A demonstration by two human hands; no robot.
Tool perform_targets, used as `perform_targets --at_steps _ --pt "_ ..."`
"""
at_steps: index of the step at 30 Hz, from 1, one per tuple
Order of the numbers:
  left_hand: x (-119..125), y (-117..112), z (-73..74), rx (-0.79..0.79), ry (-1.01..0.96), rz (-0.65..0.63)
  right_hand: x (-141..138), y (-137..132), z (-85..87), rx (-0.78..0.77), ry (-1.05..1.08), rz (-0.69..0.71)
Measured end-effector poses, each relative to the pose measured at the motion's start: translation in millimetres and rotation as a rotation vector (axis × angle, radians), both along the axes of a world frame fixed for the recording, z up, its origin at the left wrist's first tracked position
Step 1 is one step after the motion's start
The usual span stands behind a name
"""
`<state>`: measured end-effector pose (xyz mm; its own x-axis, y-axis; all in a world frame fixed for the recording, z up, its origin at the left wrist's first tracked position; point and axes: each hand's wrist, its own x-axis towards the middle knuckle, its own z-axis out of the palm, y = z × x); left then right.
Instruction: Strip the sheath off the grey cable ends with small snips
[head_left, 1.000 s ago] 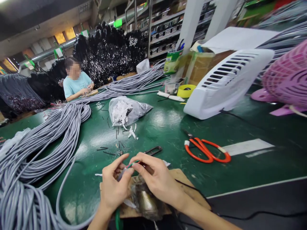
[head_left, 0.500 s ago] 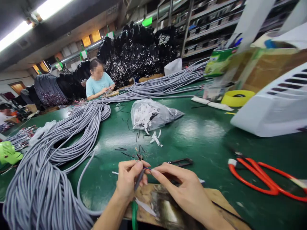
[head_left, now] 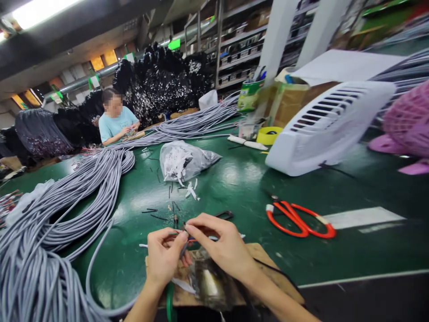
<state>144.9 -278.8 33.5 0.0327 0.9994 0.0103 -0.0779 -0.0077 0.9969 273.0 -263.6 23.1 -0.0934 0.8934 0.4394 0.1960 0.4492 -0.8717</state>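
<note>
My left hand (head_left: pixel 164 257) is closed around the stripped end of a grey cable (head_left: pixel 100 268) that loops in from the big coil on the left. My right hand (head_left: pixel 219 243) pinches the thin coloured wires at that cable's tip, fingertips meeting the left hand's at about the middle bottom of the view. Both hands hover over a brown board (head_left: pixel 268 268) with a shiny metal tool (head_left: pixel 206 281) on it. A dark clip-like tool (head_left: pixel 224 215) lies on the green table just beyond my fingers.
Orange-handled scissors (head_left: pixel 298 219) lie to the right. A white fan (head_left: pixel 328 127), a pink fan (head_left: pixel 407 125), a yellow tape roll (head_left: pixel 270 135) and a bag of white scraps (head_left: pixel 184 161) stand farther back. Grey cable coils (head_left: pixel 50 223) fill the left. A person (head_left: pixel 115 120) works at the far end.
The view has swung back right and up, bringing the fans into sight. My hands stay together on the cable end, the right fingers now pinching the wires nearer the left thumb.
</note>
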Motion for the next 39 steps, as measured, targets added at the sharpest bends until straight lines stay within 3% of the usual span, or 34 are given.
perform_targets --at_steps 11,19,23,25,28,30,33,34,36,39 --pt "0 0 -3.2 0.041 0.102 -0.017 1 -4 -0.2 -0.032 0.03 0.013" --pt "-6 3 -3.0 0.068 0.057 0.015 -4 -2 -6.1 -0.395 0.277 0.179" --pt "-13 1 2.4 0.025 0.098 -0.183 -4 -1 -6.4 -0.347 0.275 0.135" --pt "-15 1 2.3 0.021 0.148 -0.225 1 -3 -6.9 -0.276 0.185 0.12" --pt "-19 4 -3.4 0.052 0.211 -0.134 26 -4 -10.5 -0.182 -0.119 0.078" --pt "-20 7 -8.7 0.06 0.261 -0.074 57 -4 -15.0 -0.065 -0.4 -0.145" --pt "-22 9 -13.3 0.058 0.424 -0.045 112 -2 -23.1 0.072 -0.847 -0.706" --pt "-22 9 -13.4 0.068 0.51 -0.046 127 -1 -25.4 0.056 -1.019 -0.761" --pt "-22 8 -11.8 0.104 0.68 -0.056 147 1 -28.3 0.0 -1.233 -0.75" --pt "-22 7 -9.0 0.147 0.795 -0.07 154 4 -27.5 -0.104 -1.332 -0.632"
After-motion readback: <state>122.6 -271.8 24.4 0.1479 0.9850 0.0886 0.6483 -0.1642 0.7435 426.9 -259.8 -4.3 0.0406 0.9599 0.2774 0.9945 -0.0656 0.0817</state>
